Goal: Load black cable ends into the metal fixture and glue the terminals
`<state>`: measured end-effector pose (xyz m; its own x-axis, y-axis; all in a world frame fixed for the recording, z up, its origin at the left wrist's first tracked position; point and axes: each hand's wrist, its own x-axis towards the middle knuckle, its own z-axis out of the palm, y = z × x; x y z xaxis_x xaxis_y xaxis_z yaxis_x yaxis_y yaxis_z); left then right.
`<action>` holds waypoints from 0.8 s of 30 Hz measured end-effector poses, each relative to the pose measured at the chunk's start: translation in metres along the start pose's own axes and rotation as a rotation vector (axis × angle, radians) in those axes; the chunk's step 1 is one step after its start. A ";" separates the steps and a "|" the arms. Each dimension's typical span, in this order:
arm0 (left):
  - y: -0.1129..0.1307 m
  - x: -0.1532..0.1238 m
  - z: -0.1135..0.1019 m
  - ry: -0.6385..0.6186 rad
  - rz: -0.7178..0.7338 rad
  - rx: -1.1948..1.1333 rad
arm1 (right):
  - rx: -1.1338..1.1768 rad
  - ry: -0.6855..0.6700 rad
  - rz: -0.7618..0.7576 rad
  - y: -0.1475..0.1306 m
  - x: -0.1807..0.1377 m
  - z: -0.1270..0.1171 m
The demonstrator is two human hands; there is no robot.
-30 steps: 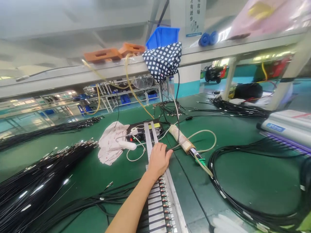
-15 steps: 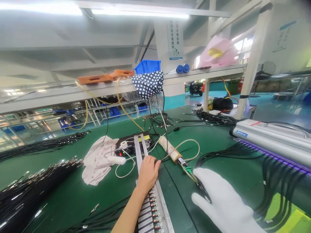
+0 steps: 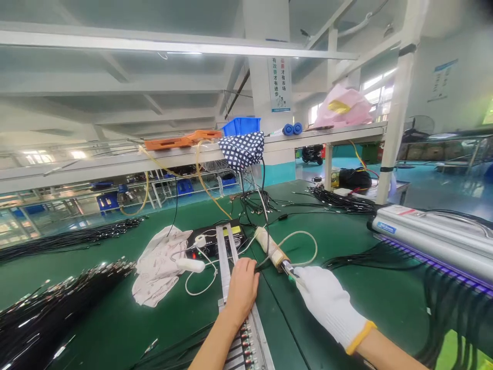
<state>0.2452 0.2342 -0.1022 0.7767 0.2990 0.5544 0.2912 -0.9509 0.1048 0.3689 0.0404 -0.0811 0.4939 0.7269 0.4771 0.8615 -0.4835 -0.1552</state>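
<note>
My bare left hand [image 3: 242,288] lies over a long metal rail fixture [image 3: 224,257], its fingers curled down around it and the tips hidden. Below that hand, a row of cable ends with metal connectors [image 3: 248,341] sits along the fixture. My right hand [image 3: 327,300], in a white knit glove with a yellow cuff, has its fingers closed on a thin corded tool [image 3: 289,273] with a green part. This tool's other end goes into a tube wrapped in beige material [image 3: 271,249]. The glove covers most of the tool.
A black control box [image 3: 208,244] with a red light stands behind the fixture, beside a pale cloth [image 3: 159,267] and a white handle [image 3: 190,265]. Black cable bundles [image 3: 69,298] lie at left. At right, a silver machine [image 3: 435,239] has cables hanging along its purple-lit edge.
My right hand has moved forward and left, closing around the corded tool at the tube. My left hand stays on the fixture, thumb nearer its fingers. The view has tilted up slightly.
</note>
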 end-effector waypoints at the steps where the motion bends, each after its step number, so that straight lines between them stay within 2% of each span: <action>1: 0.006 0.002 0.002 -0.013 0.018 -0.002 | 0.025 -0.009 0.024 -0.001 0.002 -0.003; 5: 0.033 0.017 0.004 -0.050 0.060 -0.008 | 0.120 -0.064 0.132 -0.006 0.008 -0.023; 9: 0.048 0.033 -0.002 -0.047 0.044 -0.012 | 0.352 -0.262 0.318 -0.006 0.005 -0.048; 13: 0.046 0.041 -0.008 -0.019 0.022 -0.051 | 0.529 -0.273 0.244 0.009 -0.014 -0.052; 15: 0.043 0.042 -0.009 0.003 0.002 -0.076 | 0.513 -0.214 0.187 0.016 -0.023 -0.046; 17: 0.043 0.042 -0.008 0.017 -0.009 -0.099 | 0.464 -0.096 0.118 0.018 -0.026 -0.037; 20: 0.046 0.042 -0.005 0.025 -0.005 -0.119 | 0.394 0.119 0.000 0.010 -0.018 -0.021; 24: 0.051 0.041 -0.004 0.031 0.015 -0.116 | 0.262 0.371 -0.081 -0.001 -0.002 0.005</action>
<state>0.2897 0.1980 -0.0707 0.7625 0.2838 0.5814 0.2121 -0.9586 0.1898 0.3679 0.0416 -0.0863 0.3892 0.5104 0.7668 0.9200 -0.2575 -0.2955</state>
